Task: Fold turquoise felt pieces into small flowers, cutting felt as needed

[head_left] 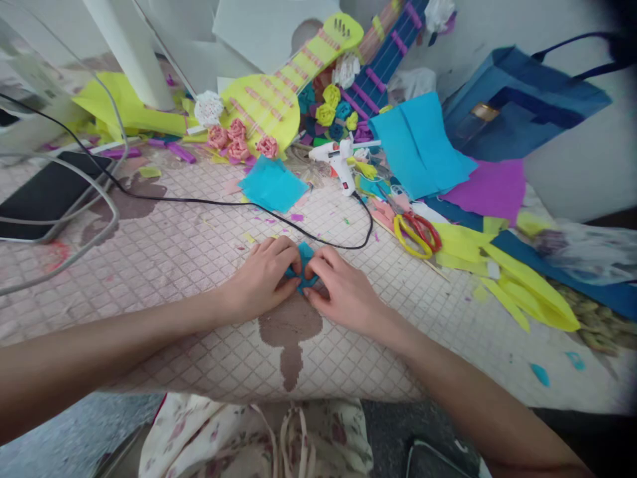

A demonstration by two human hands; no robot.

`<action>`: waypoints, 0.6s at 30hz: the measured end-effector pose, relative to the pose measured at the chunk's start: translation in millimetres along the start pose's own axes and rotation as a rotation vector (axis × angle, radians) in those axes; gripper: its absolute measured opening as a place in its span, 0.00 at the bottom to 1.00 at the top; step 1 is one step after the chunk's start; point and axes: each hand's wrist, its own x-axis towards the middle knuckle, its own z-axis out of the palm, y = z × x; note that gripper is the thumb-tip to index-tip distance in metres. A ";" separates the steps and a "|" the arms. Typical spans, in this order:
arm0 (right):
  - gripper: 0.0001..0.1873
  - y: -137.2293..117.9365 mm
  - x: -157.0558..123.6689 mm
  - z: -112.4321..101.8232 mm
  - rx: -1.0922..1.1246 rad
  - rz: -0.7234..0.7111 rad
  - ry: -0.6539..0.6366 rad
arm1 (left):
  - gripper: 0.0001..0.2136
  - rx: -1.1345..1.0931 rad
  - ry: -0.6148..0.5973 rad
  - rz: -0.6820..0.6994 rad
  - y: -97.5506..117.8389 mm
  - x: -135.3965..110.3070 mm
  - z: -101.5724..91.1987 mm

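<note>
Between my two hands, low over the patterned tablecloth point(179, 259), is a small piece of blue paper point(306, 253). My left hand point(271, 275) pinches its left side with thumb and fingers. On the opposite side my right hand point(341, 285) grips it the same way. Fingers cover much of the piece, so its full shape is hidden. Just beyond the hands lies a stack of blue paper squares point(273, 184). A white glue gun point(341, 164) rests behind them to the right, its black cord curving past the paper stack.
Scissors point(417, 236) with red and yellow handles lie to the right, near yellow paper strips point(522, 279). A yellow paper guitar point(269, 99) with pink paper roses point(237, 138) leans at the back. A dark tablet point(52, 192) sits at left, and a blue bag point(517, 106) stands at back right.
</note>
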 end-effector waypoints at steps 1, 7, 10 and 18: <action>0.05 -0.4 -0.3 0.1 -0.006 -0.004 0.007 | 0.00 0.006 0.004 0.000 -0.1 -0.1 0.6; 0.06 -3.4 -0.1 1.8 -0.057 -0.006 0.040 | 0.01 0.011 0.021 0.009 -1.6 0.4 1.4; 0.07 -3.7 0.7 3.6 -0.074 0.004 0.047 | 0.01 -0.040 0.009 0.023 -4.3 3.3 -1.9; 0.09 -1.7 0.5 5.7 -0.050 0.010 0.059 | 0.03 -0.209 -0.012 0.102 -15.7 9.5 -11.9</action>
